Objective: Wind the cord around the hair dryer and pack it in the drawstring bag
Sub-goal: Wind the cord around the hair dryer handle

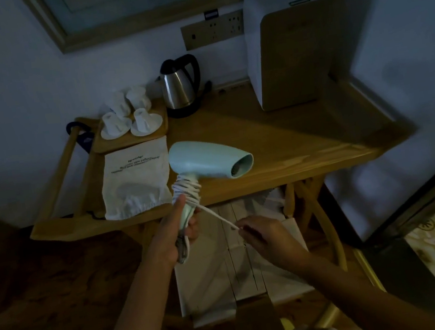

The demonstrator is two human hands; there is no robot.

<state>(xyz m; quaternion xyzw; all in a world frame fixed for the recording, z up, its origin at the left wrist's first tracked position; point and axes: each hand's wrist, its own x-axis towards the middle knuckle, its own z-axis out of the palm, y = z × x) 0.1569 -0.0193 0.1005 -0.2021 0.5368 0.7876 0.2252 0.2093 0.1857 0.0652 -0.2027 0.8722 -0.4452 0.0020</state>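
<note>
A pale blue hair dryer (205, 162) is held upright in front of the wooden table, nozzle pointing right. My left hand (174, 233) grips the lower part of its handle, thumb up along it. The white cord (187, 190) is looped several times around the upper handle. One taut strand runs down and right to my right hand (265, 232), which pinches it. The white drawstring bag (135, 177) lies flat on the table to the left of the dryer, its gathered mouth toward me.
On the wooden table (290, 137) stand a steel kettle (178, 86), a wooden tray with white cups (129, 115) and a white and wood appliance (291, 42). A wall socket panel (212, 29) is behind. A chair (251, 258) with white cushion sits below my hands.
</note>
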